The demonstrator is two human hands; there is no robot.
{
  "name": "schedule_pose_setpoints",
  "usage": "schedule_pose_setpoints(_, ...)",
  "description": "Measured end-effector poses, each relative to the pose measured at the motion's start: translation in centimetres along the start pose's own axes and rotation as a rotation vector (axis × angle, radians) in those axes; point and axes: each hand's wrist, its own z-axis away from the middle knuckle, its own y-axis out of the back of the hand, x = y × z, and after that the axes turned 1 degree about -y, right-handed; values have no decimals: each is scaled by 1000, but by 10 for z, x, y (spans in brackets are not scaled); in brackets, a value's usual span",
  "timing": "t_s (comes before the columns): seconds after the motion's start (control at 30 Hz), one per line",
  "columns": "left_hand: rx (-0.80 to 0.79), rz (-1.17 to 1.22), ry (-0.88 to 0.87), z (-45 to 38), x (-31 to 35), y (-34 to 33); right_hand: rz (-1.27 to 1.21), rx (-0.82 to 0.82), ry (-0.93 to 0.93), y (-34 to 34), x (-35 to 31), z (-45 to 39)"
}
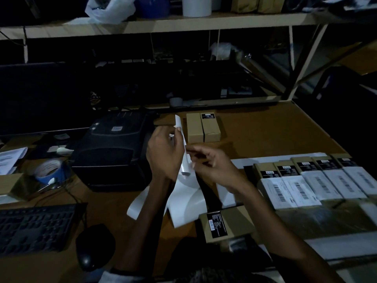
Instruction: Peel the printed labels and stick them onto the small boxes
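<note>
My left hand (165, 152) holds a long white label strip (184, 180) up over the desk, its top end curling above my fingers. Just to the right, my right hand (212, 164) pinches the strip's edge near its middle. The strip's loose tail lies on the brown desk (275, 129) below. A small brown box with a black label (226, 225) lies in front of my right forearm. A row of several small boxes with white barcode labels (314, 180) sits at the right. Two more small boxes (203, 127) stand behind my hands.
A black label printer (114, 148) stands left of my hands. A blue tape roll (50, 170) lies further left, with a keyboard (34, 227) and mouse (91, 246) at the near left. A shelf (163, 23) spans the back.
</note>
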Motion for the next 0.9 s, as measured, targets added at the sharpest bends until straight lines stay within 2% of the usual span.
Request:
schedule_pose_setpoints(0.07, -8, 57, 57, 0, 0, -2, 224, -72, 59, -2, 10, 6)
schedule_pose_setpoints(0.1, -14, 93, 96, 0, 0, -2, 297, -34, 71, -6, 15, 9)
schedule_pose_setpoints(0.2, -45, 191, 210, 3, 6, -3, 369, 209, 107, -23, 20, 17)
schedule_pose_setpoints(0.33, -155, 355, 188, 16, 28, 2, 355, 484, 137, -33, 20, 27)
schedule_pose_setpoints(0.43, -252, 470, 202, 23, 38, 6, 370, 644, 87, -30, 18, 38)
schedule_pose_setpoints(0.6, -383, 632, 254, 33, 35, 6, 283, 835, -1, -21, 16, 53)
schedule_pose_setpoints(0.7, -380, 693, 281, 40, 37, 8, 282, 879, -22, -17, 19, 64)
schedule_pose_setpoints(0.9, -372, 811, 212, 44, 47, 4, -96, 914, -179, -13, 3, 75)
